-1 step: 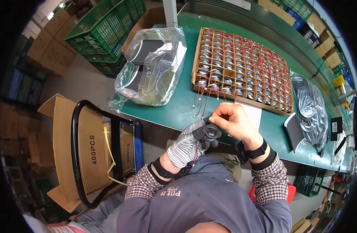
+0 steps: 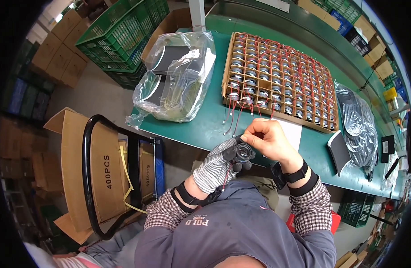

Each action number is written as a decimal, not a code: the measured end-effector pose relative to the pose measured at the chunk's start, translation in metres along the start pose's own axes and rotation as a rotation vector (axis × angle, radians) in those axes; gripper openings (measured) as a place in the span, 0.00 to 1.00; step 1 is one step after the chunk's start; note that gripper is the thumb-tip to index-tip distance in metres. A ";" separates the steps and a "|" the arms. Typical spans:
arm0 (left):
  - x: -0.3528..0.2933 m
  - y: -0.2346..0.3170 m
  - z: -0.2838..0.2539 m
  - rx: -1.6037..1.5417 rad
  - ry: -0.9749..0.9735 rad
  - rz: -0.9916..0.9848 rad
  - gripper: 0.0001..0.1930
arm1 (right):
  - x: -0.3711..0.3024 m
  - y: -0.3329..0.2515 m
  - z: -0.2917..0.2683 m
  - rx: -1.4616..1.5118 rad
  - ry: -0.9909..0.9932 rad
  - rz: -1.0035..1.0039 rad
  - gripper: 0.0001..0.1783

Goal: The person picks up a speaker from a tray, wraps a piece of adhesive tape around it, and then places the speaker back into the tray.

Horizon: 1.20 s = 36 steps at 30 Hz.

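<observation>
From my distant seat I see the striped, gloved left hand pinching a round black part in its dark fingertips, above the lap and just off the near edge of the green table. The bare right hand is curled close by, thumb and forefinger drawn together at a glove fingertip; I cannot tell whether they pinch anything. To work well, I'd grip the part by its rim, face untouched, and steady it while the right fingers move lightly. I'd give the thin red wire slack (it dangles below the glove, where it could snag), and hold both wrists clear of the loose leads hanging from the divided carton.
</observation>
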State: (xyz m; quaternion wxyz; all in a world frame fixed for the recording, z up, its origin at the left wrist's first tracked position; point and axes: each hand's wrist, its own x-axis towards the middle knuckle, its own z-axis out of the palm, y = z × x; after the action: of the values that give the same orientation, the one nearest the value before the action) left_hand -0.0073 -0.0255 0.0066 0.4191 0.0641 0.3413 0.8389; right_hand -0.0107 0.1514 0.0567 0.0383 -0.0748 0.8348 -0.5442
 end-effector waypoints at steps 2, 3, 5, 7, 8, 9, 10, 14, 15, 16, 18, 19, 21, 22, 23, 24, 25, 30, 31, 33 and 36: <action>-0.001 0.000 -0.001 -0.010 0.009 -0.007 0.27 | 0.002 -0.001 0.001 0.010 -0.027 -0.007 0.08; -0.002 0.000 -0.002 -0.024 0.011 -0.020 0.26 | 0.003 0.000 0.002 0.063 -0.053 0.008 0.08; -0.003 0.001 -0.004 -0.050 0.021 -0.041 0.25 | 0.007 -0.001 0.005 0.170 -0.110 0.033 0.08; -0.006 0.002 -0.003 -0.063 0.040 -0.040 0.25 | 0.007 -0.001 0.006 0.199 -0.124 0.051 0.08; -0.008 0.001 -0.002 -0.077 0.052 -0.047 0.24 | 0.006 0.000 0.007 0.226 -0.131 0.074 0.08; -0.009 0.002 0.000 -0.089 0.061 -0.054 0.24 | 0.005 -0.001 0.006 0.253 -0.134 0.097 0.08; -0.009 0.002 0.001 -0.088 0.065 -0.047 0.24 | 0.004 0.000 0.006 0.253 -0.141 0.092 0.08; -0.010 0.005 0.008 -0.152 0.065 -0.048 0.24 | 0.002 0.007 0.008 0.391 -0.109 0.110 0.08; -0.010 0.008 0.010 -0.066 0.082 -0.012 0.23 | 0.002 0.007 0.009 0.450 -0.118 0.105 0.08; -0.010 0.011 0.011 0.020 0.100 0.026 0.22 | 0.002 0.007 0.010 0.508 -0.129 0.100 0.08; -0.008 0.013 0.010 0.108 0.131 0.082 0.21 | 0.002 0.006 0.012 0.565 -0.161 0.085 0.09; -0.012 0.010 0.009 0.142 0.118 0.135 0.21 | 0.000 0.003 0.016 0.533 -0.151 0.089 0.10; -0.020 0.011 0.002 0.239 0.132 0.270 0.20 | 0.007 -0.002 0.028 0.487 -0.173 0.060 0.11; -0.026 0.014 0.006 0.051 0.178 0.220 0.21 | 0.006 -0.002 0.033 0.459 -0.154 0.020 0.10; -0.028 0.015 0.009 -0.138 0.218 0.195 0.23 | 0.005 0.001 0.036 0.437 -0.144 -0.032 0.10; -0.026 0.013 0.007 -0.152 0.136 0.210 0.22 | 0.002 -0.006 0.034 0.390 -0.123 0.001 0.09; -0.023 0.011 0.003 -0.158 0.058 0.229 0.21 | 0.000 -0.010 0.032 0.390 -0.105 0.034 0.09; -0.045 0.010 0.007 -0.012 0.295 0.426 0.27 | 0.003 -0.004 0.040 0.520 -0.124 0.082 0.11; -0.050 0.014 0.006 0.098 0.357 0.436 0.29 | 0.008 -0.009 0.043 0.555 -0.097 0.080 0.13; -0.055 0.008 -0.005 0.212 0.426 0.553 0.30 | 0.013 -0.016 0.053 0.556 -0.170 0.044 0.13; -0.055 -0.007 -0.010 0.386 0.533 0.723 0.32 | 0.012 -0.017 0.058 0.524 -0.265 0.037 0.15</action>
State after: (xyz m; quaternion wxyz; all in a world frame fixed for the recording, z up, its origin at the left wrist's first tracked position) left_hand 0.0287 -0.0683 0.0047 -0.0204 0.0380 0.5419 0.8393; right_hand -0.0127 0.0907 0.0490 0.1748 -0.1175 0.6547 -0.7259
